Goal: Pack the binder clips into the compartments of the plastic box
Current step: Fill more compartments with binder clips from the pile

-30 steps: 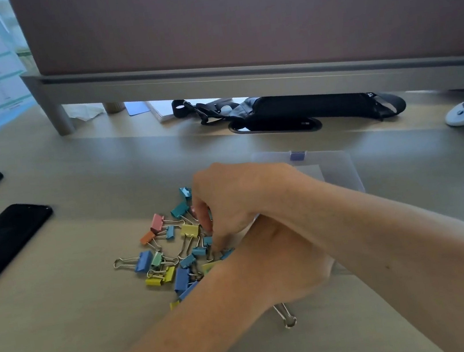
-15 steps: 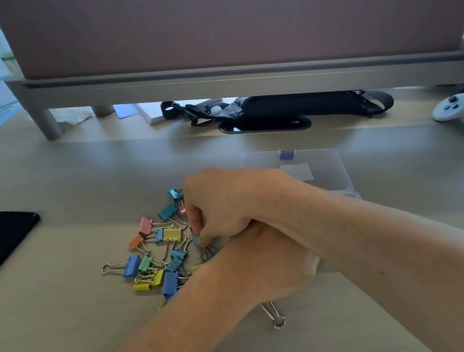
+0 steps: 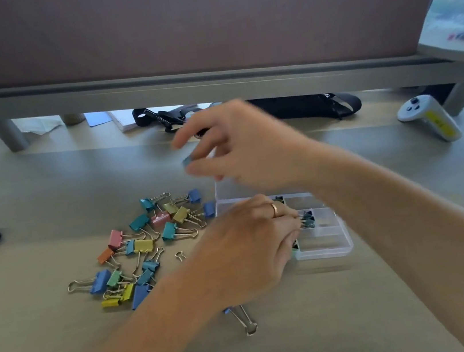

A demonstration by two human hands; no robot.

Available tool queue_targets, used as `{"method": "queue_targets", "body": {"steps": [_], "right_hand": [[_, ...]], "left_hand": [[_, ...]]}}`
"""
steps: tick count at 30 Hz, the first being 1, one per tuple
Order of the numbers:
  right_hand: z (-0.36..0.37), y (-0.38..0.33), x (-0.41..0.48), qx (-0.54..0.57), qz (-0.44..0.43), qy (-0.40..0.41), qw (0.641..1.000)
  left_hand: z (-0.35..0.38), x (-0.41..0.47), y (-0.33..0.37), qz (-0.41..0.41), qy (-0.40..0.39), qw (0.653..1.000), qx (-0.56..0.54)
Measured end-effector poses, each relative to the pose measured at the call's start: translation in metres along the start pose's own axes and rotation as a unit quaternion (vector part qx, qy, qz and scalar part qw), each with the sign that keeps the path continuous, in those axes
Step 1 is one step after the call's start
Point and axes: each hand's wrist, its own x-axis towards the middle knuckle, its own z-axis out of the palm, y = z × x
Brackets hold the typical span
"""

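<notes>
Hands | right hand [image 3: 251,149] pinches blue clip [image 3: 187,161] | left hand [image 3: 245,252] on plastic box [image 3: 326,249], grip unclear

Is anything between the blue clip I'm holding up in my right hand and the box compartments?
Partly. The left hand lies over the left side of the plastic box. The right hand pinches the blue binder clip in the air, up and left of the box. The box's right-side compartments are uncovered.
</notes>
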Motion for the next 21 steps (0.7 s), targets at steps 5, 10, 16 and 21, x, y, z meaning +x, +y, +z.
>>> {"method": "queue_targets", "body": {"steps": [5, 10, 16, 21], "right_hand": [[-0.048, 0.045, -0.085, 0.078, 0.01, 0.195, 0.978], [-0.012, 0.092, -0.145, 0.165, 0.092, 0.284, 0.94], [0.013, 0.103, -0.147, 0.064, 0.077, 0.277, 0.956], [0.02, 0.103, -0.148, -0.029, 0.075, 0.303, 0.95]], "left_hand": [[0.0, 0.001, -0.004, 0.009, -0.001, 1.0, -0.014], [0.001, 0.002, -0.006, 0.005, 0.006, 0.999, -0.046], [0.0, 0.002, -0.005, -0.009, -0.01, 0.998, -0.058], [0.0, 0.004, -0.006, -0.016, -0.018, 0.997, -0.076]]}}
